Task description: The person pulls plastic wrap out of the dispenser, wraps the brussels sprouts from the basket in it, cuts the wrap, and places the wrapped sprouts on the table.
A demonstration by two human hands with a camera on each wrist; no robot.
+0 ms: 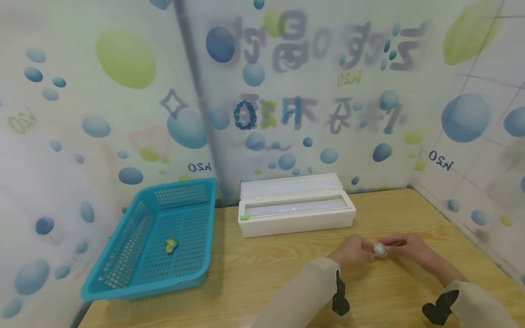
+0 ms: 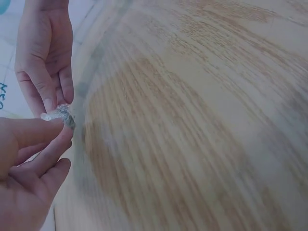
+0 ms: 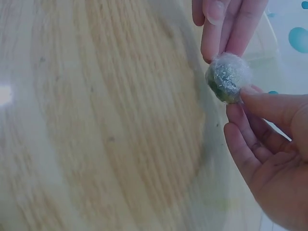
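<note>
A small round green vegetable, seemingly a Brussels sprout, wrapped in crinkled cling film [image 3: 228,77] is held between both hands above the right side of the table. My left hand [image 1: 353,250] pinches it with thumb and finger, as the left wrist view shows. From the opposite side, my right hand [image 1: 412,249] grips it between thumb and fingertips [image 3: 236,113]. Green shows through the film on its lower side in the right wrist view. An unwrapped Brussels sprout [image 1: 170,245] lies in the blue plastic basket [image 1: 201,277] at the left.
A white cling film dispenser [image 1: 299,224] stands at the back of the wooden table [image 1: 262,278], its lid raised and a roll inside. A green slider sits at its left front corner. Patterned sheeting [image 1: 287,150] hangs behind and along both sides.
</note>
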